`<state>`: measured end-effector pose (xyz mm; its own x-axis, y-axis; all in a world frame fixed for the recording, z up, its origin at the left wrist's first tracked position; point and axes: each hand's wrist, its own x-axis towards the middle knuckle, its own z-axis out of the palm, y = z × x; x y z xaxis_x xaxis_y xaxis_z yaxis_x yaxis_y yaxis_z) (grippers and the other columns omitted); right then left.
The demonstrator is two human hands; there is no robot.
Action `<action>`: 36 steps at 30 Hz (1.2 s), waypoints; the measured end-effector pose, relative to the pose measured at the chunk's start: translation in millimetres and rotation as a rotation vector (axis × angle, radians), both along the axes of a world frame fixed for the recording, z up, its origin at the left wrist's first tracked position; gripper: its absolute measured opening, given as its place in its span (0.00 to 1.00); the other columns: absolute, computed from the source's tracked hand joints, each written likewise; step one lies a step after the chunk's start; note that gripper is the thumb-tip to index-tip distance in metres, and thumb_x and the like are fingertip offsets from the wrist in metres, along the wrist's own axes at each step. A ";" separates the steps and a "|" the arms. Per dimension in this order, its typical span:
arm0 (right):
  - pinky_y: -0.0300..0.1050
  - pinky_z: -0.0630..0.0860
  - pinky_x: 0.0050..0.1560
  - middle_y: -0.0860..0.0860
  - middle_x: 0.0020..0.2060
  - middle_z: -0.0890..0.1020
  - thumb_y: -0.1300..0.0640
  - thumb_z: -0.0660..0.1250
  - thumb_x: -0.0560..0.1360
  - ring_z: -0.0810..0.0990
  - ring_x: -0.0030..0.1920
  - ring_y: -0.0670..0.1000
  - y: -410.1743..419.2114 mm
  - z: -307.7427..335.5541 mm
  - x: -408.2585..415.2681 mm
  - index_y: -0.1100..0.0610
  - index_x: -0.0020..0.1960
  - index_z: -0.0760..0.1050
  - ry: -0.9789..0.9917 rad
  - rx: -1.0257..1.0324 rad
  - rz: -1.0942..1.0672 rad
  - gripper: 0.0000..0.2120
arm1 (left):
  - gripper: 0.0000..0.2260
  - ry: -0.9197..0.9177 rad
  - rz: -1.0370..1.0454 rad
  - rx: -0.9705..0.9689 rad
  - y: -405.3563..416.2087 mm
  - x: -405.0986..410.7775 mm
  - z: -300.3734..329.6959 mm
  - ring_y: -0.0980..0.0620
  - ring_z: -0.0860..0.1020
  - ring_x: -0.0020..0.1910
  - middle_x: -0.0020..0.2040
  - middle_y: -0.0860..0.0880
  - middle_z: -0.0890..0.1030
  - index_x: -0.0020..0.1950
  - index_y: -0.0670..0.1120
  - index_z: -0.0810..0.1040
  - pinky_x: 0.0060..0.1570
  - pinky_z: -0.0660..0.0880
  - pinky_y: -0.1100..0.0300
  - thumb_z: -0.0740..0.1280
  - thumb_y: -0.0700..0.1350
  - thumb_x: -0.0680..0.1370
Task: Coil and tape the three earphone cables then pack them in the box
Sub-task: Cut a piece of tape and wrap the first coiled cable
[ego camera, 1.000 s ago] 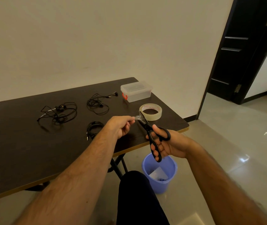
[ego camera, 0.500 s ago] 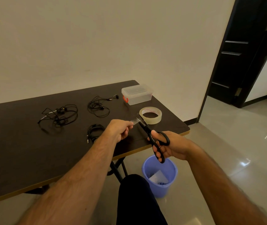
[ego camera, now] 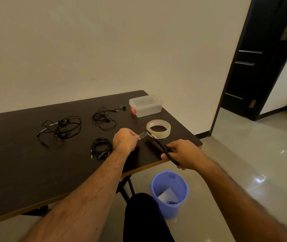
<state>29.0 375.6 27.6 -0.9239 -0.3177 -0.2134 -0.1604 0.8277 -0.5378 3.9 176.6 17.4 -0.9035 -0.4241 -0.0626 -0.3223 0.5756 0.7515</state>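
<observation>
My left hand (ego camera: 125, 139) pinches a short strip of clear tape (ego camera: 143, 135) above the dark table (ego camera: 26, 165). My right hand (ego camera: 184, 152) grips black scissors (ego camera: 160, 144) whose blades point at the strip, just in front of the tape roll (ego camera: 158, 128). A coiled black earphone cable (ego camera: 101, 148) lies left of my left hand. Two loose, tangled earphone cables lie farther back, one at far left (ego camera: 61, 127) and one in the middle (ego camera: 104, 117). The clear plastic box (ego camera: 146, 105) with red latch stands shut at the far right corner.
A blue waste bin (ego camera: 169, 191) with scraps stands on the floor under the table's near right edge. A dark doorway (ego camera: 261, 58) opens at right. The wall runs behind the table. My dark-clothed knee (ego camera: 144, 217) is below the table edge.
Both hands have lowered toward the table. The scissors have swung down beside the tape roll, and the strip in my left hand now hangs apart from the roll.
</observation>
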 end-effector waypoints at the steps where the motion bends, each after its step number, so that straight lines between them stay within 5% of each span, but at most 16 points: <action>1: 0.40 0.80 0.43 0.54 0.47 0.82 0.46 0.68 0.77 0.81 0.41 0.48 0.5 1.1 -1.8 0.55 0.66 0.75 0.027 0.051 0.012 0.21 | 0.04 -0.003 -0.001 -0.024 0.0 -0.7 -1.1 0.53 0.79 0.39 0.41 0.50 0.81 0.45 0.49 0.82 0.43 0.81 0.56 0.70 0.47 0.78; 4: 0.45 0.79 0.55 0.54 0.54 0.82 0.46 0.68 0.77 0.81 0.52 0.51 1.1 3.1 -7.4 0.55 0.69 0.74 0.085 0.169 0.035 0.23 | 0.06 -0.010 0.007 -0.071 0.5 -2.5 -3.0 0.52 0.80 0.43 0.41 0.51 0.80 0.41 0.52 0.79 0.46 0.81 0.54 0.70 0.48 0.78; 13: 0.46 0.75 0.60 0.54 0.60 0.80 0.46 0.66 0.79 0.78 0.59 0.53 1.9 7.1 -8.7 0.54 0.72 0.69 0.143 0.368 0.074 0.25 | 0.03 -0.028 0.035 -0.092 -8.0 -2.7 -4.1 0.50 0.82 0.44 0.44 0.51 0.82 0.46 0.50 0.83 0.45 0.82 0.53 0.70 0.46 0.78; 24: 0.41 0.75 0.47 0.52 0.46 0.78 0.56 0.64 0.80 0.78 0.47 0.49 8.1 9.2 -25.6 0.57 0.60 0.76 0.151 0.389 0.061 0.10 | 0.05 0.037 0.057 0.106 3.5 -2.7 -4.5 0.54 0.79 0.33 0.44 0.47 0.82 0.51 0.48 0.82 0.40 0.81 0.58 0.69 0.47 0.79; 36: 0.47 0.78 0.56 0.54 0.53 0.82 0.51 0.71 0.76 0.81 0.53 0.52 1.0 25.8 -32.4 0.55 0.62 0.77 0.366 0.685 0.043 0.17 | 0.04 0.150 0.144 0.263 5.6 -1.5 -2.5 0.55 0.78 0.33 0.39 0.48 0.81 0.48 0.47 0.82 0.39 0.81 0.58 0.68 0.44 0.79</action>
<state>-3.4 376.6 53.4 -0.9633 -0.2618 -0.0587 -0.2682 0.9456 0.1843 2.5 182.3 14.9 -0.8429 -0.5349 -0.0581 -0.2608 0.3118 0.9137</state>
